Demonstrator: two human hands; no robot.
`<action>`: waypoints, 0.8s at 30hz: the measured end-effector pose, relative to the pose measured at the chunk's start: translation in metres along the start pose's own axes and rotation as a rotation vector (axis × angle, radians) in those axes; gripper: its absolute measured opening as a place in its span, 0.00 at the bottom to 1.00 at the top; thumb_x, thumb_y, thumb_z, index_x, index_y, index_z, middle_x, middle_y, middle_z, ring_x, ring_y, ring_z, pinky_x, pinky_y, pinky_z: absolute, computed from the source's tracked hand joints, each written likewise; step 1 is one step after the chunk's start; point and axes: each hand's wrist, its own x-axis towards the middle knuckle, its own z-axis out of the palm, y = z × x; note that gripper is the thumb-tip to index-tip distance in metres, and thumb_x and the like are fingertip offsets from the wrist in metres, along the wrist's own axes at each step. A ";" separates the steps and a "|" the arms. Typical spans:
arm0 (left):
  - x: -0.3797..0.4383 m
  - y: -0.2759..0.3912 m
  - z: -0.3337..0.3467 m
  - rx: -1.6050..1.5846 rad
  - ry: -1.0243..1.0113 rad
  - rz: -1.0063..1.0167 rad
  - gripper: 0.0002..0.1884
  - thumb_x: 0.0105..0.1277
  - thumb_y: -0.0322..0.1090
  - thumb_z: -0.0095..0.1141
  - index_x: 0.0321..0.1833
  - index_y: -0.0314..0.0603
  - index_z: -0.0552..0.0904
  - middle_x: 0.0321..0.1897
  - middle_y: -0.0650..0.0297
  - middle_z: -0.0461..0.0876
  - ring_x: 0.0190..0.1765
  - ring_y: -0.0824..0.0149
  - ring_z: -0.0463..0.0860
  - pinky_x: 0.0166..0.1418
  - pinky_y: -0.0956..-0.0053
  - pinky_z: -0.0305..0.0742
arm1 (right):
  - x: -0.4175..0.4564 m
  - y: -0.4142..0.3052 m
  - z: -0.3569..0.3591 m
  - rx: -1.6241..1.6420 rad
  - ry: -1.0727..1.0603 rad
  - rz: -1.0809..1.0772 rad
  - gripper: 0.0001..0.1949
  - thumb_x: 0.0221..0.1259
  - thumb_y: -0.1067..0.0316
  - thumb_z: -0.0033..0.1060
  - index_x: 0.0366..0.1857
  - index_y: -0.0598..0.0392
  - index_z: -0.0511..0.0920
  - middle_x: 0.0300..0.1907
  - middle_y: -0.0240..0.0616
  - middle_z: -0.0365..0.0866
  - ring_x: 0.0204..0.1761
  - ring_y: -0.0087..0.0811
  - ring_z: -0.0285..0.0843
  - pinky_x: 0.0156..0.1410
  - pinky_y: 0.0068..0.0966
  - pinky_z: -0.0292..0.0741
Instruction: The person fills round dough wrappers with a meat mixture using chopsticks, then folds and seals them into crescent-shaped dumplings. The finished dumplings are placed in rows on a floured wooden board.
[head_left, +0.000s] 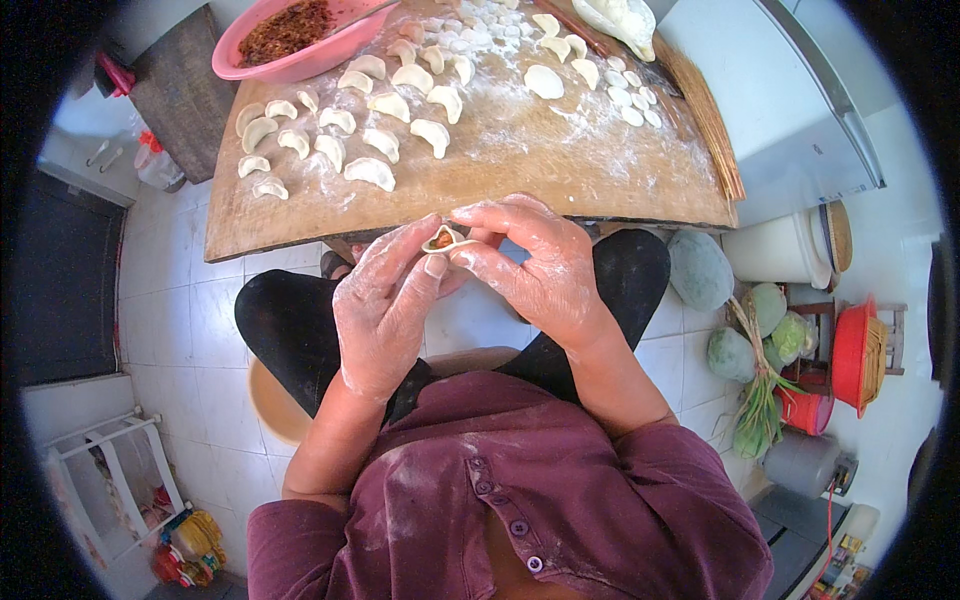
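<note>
Between the fingertips of both hands is a partly closed dumpling (442, 238), its brown filling showing at the open end. My left hand (390, 300) pinches its left side, and my right hand (532, 259) grips its right side. Both hands are dusted with flour and are just off the near edge of the wooden board (510, 180). Several folded dumplings (370, 173) lie on the board's left half. A flat round wrapper (544, 82) lies farther right, near small flattened dough pieces (632, 116). The pink bowl (300, 71) at the far left holds filling and a utensil.
A straw whisk broom (705, 120) lies along the board's right edge, near a white appliance (780, 97). A lump of dough (619, 22) and a wooden rod (574, 28) are at the far side. Large green gourds (701, 270) stand on the tiled floor at right.
</note>
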 end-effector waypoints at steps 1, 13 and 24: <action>-0.001 -0.002 0.000 0.003 0.002 0.008 0.17 0.71 0.24 0.62 0.62 0.31 0.84 0.53 0.54 0.88 0.54 0.66 0.84 0.61 0.73 0.77 | 0.001 0.001 -0.001 -0.008 -0.031 0.009 0.12 0.55 0.74 0.78 0.44 0.54 0.88 0.37 0.37 0.86 0.38 0.32 0.85 0.45 0.26 0.80; -0.001 -0.008 0.000 0.050 -0.006 0.131 0.15 0.69 0.24 0.62 0.58 0.30 0.86 0.53 0.51 0.88 0.54 0.63 0.85 0.60 0.71 0.78 | 0.009 0.005 -0.011 -0.209 -0.142 -0.292 0.10 0.55 0.74 0.77 0.42 0.53 0.88 0.36 0.36 0.84 0.40 0.35 0.84 0.46 0.29 0.79; -0.002 -0.004 -0.003 0.113 0.055 0.184 0.14 0.66 0.24 0.66 0.54 0.32 0.88 0.51 0.50 0.89 0.51 0.62 0.88 0.59 0.71 0.80 | 0.009 0.007 -0.006 -0.034 -0.099 -0.184 0.11 0.53 0.74 0.78 0.41 0.55 0.89 0.39 0.36 0.86 0.43 0.33 0.85 0.50 0.28 0.80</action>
